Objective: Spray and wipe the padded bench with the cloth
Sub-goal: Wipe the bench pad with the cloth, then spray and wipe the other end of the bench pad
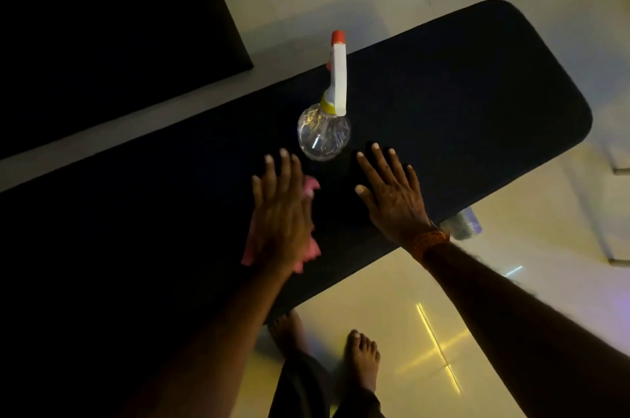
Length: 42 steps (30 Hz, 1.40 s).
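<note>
I see the dark, round-cornered padded tabletop [460, 83] running diagonally, matte and unmarked. My left hand [283, 213] lies flat, fingers spread, pressing the crumpled pink cloth [312, 187] just before the clear round plastic spray bottle [324, 133]. My right hand [392, 192], empty and splayed, rests right of the bottle.

Pink cloth pressed flat on the black bench

The cloth [308, 247] is pinned under the flattened left hand [281, 209] on the padded bench [460, 93]; the right hand [392, 192] is spread alongside, and a clear spray bottle [324, 131] is stood just beyond the fingertips.
</note>
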Motion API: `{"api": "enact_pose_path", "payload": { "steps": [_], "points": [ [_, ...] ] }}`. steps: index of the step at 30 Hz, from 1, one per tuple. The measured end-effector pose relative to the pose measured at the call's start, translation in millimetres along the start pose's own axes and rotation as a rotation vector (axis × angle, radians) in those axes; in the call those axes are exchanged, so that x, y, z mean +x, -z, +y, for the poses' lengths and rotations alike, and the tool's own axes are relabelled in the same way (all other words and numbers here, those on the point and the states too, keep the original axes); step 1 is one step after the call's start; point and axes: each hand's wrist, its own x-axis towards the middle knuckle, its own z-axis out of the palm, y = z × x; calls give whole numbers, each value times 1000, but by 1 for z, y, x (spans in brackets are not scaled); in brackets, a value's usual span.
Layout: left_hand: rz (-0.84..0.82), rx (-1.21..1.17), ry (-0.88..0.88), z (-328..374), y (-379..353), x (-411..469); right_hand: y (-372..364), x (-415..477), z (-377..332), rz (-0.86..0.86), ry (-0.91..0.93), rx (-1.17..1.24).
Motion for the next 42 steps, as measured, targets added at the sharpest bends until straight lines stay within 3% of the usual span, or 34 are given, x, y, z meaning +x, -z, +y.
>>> {"api": "enact_pose_path", "payload": {
  "steps": [2, 4, 8, 9, 12, 18, 22, 26, 30, 35, 42],
  "points": [
    [-41, 31, -144, 14, -6, -39, 3, -2, 3, -8, 2, -2],
    [-23, 37, -158, -1, -5, -28, 6, -1, 4, -30, 17, -3],
    [-52, -119, 265, -29, 15, 44, 9, 0, 5, -48, 32, 18],
    [-66, -153, 299, -22, 16, 51, 8, -1, 4, -39, 39, 14],
    [-40, -120, 175, 21, 1, 30, 8, -1, 0, -18, 45, 37],
    [-130, -128, 230, 26, 12, 28, 62, 32, -20, 87, 142, 519],
    [-210, -102, 213, 32, 31, 31, 97, 68, -59, 50, 186, 828],
    [-284, -26, 266, 48, 41, 37, 118, 90, -74, 63, 138, 945],
    [-344, 38, 244, 68, 48, 51, 138, 96, -35, 126, -19, 1192],
    [-342, 19, 149, 111, 52, 79, 162, 80, 48, 233, -160, 1294],
    [-356, -29, -54, 191, 41, 143, 179, 61, 156, 161, -332, 1495]
  ]
}}
